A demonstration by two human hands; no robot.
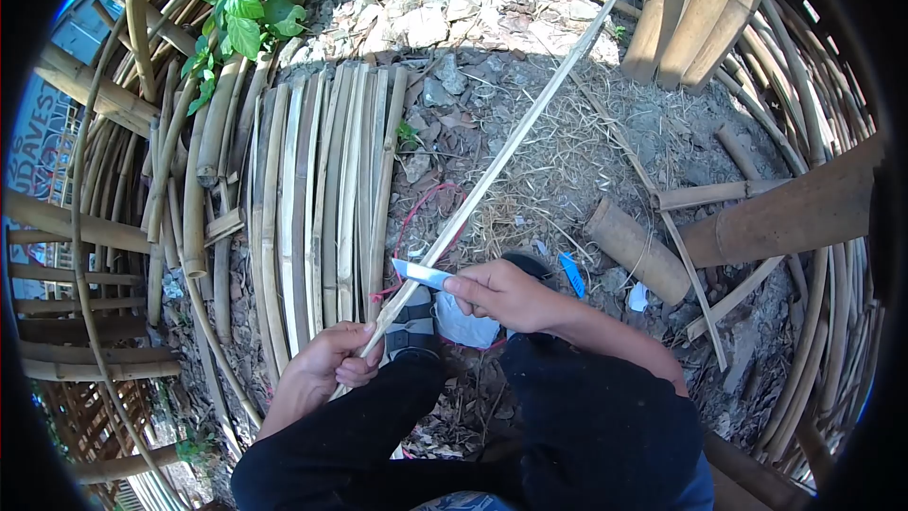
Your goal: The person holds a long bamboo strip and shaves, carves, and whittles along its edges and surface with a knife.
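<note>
— How to find the bamboo strip (511,144) from the hands?
— Start at the left hand (326,360); follow a long diagonal forward and rightward, away from the row of slats (359,199).
— And nearer to which hand?
— To the left: clamped there near the close end, in curled fingers.
— And on the right?
— Grips a knife (423,273) in the closed right hand (497,295), just right of the bamboo strip. Seems to touch blade to bamboo, crosswise; cannot tell how firmly.
— Together?
— No, apart.
</note>
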